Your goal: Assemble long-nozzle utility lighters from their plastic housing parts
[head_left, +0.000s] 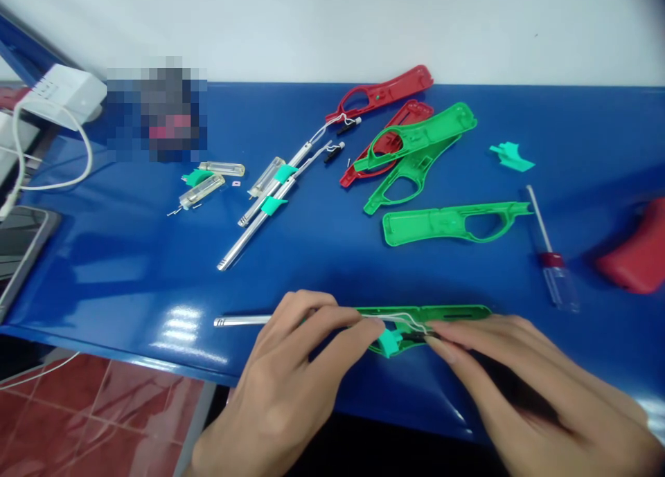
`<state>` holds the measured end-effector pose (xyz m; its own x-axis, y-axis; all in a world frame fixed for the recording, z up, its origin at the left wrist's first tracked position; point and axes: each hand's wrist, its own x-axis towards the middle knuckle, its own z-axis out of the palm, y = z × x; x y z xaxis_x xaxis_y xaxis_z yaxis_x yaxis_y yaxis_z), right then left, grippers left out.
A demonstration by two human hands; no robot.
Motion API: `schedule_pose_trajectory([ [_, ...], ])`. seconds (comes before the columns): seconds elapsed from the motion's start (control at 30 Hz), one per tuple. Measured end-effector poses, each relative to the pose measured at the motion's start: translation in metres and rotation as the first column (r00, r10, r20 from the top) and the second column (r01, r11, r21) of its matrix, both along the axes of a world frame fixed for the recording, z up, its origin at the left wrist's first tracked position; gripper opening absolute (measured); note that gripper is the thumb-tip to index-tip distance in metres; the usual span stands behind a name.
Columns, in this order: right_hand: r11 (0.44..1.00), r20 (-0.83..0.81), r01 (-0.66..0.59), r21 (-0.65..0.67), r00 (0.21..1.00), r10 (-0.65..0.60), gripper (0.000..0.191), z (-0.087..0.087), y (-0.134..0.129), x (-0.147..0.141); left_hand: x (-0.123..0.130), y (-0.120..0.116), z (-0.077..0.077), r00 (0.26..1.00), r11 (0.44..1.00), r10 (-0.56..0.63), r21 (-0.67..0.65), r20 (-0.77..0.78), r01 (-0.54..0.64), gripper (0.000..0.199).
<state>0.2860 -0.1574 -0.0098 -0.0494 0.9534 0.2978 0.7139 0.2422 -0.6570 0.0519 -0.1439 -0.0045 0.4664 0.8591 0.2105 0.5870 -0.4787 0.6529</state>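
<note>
Glossy blue tabletop (171, 283) spreads before you. Near its front edge, your left hand (291, 373) clamps one green plastic half-shell (451, 313); your right hand (551, 373) pinches one small black part (414, 337) over it. Beyond lie one clear-handled screwdriver (553, 262), two silver metal tubes (252, 226), three more green half-shells (420, 224), three transparent plastic capsules (202, 191) and two red plastic half-shells (402, 88).

We log a white box (67, 97) and a looped white cable (89, 151) at far left of the blue tabletop (125, 262), a phone (25, 248) nearer, red floor tiles (62, 408) near left.
</note>
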Motion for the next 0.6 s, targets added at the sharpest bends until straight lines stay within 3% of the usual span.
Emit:
schedule_pose_trajectory([
  [0.3,1.000,-0.018,-0.017,0.002,1.000,0.017,0.010,-0.002,-0.003,0.005,0.011,0.000,-0.002,0.985,0.986,0.151,0.054,0.082,-0.156,0.034],
  [0.6,0.999,-0.063,-0.012,0.031,0.998,0.014,0.011,-0.001,-0.001,0.003,0.010,-0.002,-0.010,0.995,0.997,0.054,0.054,0.088,-0.059,0.034],
])
